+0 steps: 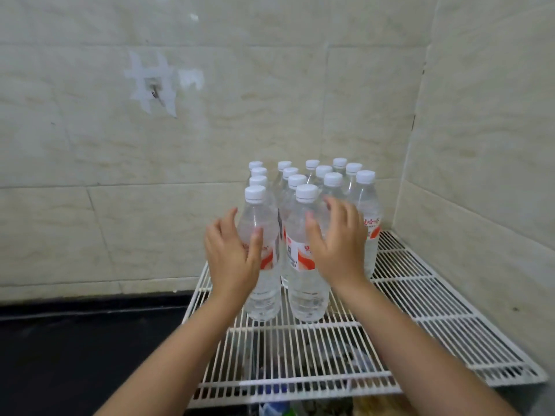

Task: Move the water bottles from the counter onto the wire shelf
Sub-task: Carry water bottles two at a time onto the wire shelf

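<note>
Several clear water bottles with white caps and red-and-white labels stand upright in rows on the white wire shelf (420, 298), packed toward the tiled corner. The front left bottle (262, 292) has my left hand (232, 256) at its left side, fingers spread and relaxed, the thumb across its label. Beside it, the front right bottle (306, 292) stands with my right hand (338, 244) at its right side, fingers straight and splayed. Neither hand curls round a bottle. My hands hide parts of both labels.
A black counter (75, 349) lies to the left of the shelf. Tiled walls close the back and the right side. Cluttered items show dimly beneath the shelf wires (315, 355). The shelf's front and right parts hold no bottles.
</note>
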`<state>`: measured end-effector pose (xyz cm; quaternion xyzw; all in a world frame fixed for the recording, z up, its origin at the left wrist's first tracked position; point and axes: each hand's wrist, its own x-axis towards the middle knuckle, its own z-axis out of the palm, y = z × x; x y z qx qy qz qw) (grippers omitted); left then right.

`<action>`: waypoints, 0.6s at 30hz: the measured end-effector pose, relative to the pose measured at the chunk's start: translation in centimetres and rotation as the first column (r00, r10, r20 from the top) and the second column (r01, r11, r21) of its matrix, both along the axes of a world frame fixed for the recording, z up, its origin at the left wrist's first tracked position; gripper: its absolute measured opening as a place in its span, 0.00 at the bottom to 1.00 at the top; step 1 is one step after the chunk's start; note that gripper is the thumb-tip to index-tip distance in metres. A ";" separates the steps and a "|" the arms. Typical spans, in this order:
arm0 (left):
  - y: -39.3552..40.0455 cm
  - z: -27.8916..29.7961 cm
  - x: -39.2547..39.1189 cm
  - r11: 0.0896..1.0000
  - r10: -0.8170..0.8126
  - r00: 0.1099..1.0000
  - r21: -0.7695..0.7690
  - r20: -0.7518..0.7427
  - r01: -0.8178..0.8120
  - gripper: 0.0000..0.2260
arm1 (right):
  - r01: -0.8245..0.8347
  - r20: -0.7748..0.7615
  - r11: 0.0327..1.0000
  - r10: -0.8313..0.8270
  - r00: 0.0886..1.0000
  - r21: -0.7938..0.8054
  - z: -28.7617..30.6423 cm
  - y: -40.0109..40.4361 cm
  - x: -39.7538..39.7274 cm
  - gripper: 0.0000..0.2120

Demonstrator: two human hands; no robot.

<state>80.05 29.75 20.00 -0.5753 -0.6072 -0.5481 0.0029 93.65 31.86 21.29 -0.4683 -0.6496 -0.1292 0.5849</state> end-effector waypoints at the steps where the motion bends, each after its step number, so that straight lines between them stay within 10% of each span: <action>1: 0.2 1.4 -0.4 1.000 0.003 0.999 0.001 -0.033 -0.003 0.33 | 0.012 0.049 0.997 -0.009 0.999 -0.070 2.0 0.0 0.2 0.27; 4: 1.3 5.9 -0.7 0.996 0.016 0.981 -0.085 -0.191 -0.033 0.28 | 0.200 0.312 0.901 -0.077 0.947 -0.386 7.0 1.3 0.2 0.27; 10: 2.7 8.5 -0.8 0.970 -0.058 0.905 -0.240 -0.421 -0.050 0.16 | 0.344 0.687 0.838 0.050 0.725 -0.424 10.0 2.0 -0.7 0.15; 18: 2.0 10.2 -4.1 0.847 -0.480 0.832 -0.395 -0.278 0.357 0.28 | 0.172 0.573 0.648 0.480 0.664 -0.742 12.6 0.8 2.6 0.17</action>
